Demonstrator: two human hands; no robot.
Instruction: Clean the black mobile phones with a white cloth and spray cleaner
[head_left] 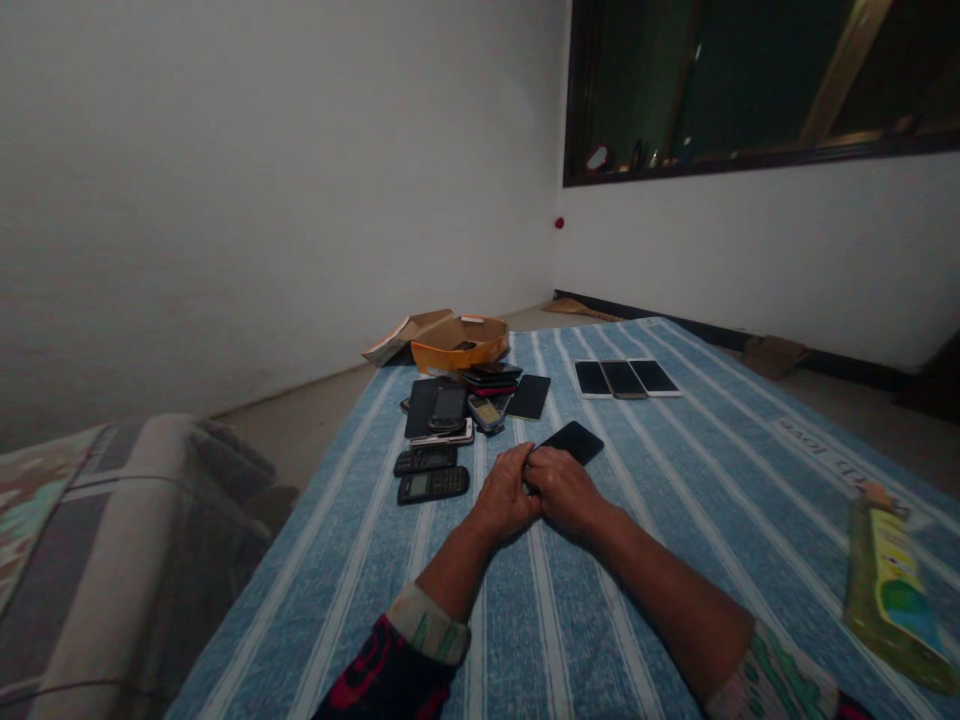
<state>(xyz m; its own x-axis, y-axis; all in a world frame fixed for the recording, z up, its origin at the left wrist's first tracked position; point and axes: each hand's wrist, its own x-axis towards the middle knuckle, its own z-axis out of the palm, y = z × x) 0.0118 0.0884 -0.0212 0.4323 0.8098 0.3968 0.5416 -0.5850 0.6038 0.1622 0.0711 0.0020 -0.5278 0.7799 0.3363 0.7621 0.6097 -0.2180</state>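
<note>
Both my hands rest together on a blue striped cloth (pixel 660 500). My left hand (pixel 504 492) and my right hand (pixel 564 487) have their fingers curled and pressed against each other, at the near end of a black smartphone (pixel 573 441) that lies flat. The near end of that phone is hidden under my fingers, so I cannot make out whether they grip it. To the left lie two small keypad phones (pixel 432 472). Beyond them sits a heap of several phones (pixel 469 403).
Three smartphones (pixel 625 378) lie side by side at the far right of the cloth. An open orange cardboard box (pixel 457 343) stands at the far edge. A green and yellow packet (pixel 896 590) lies at the right. A folded blanket (pixel 112 560) is at the left.
</note>
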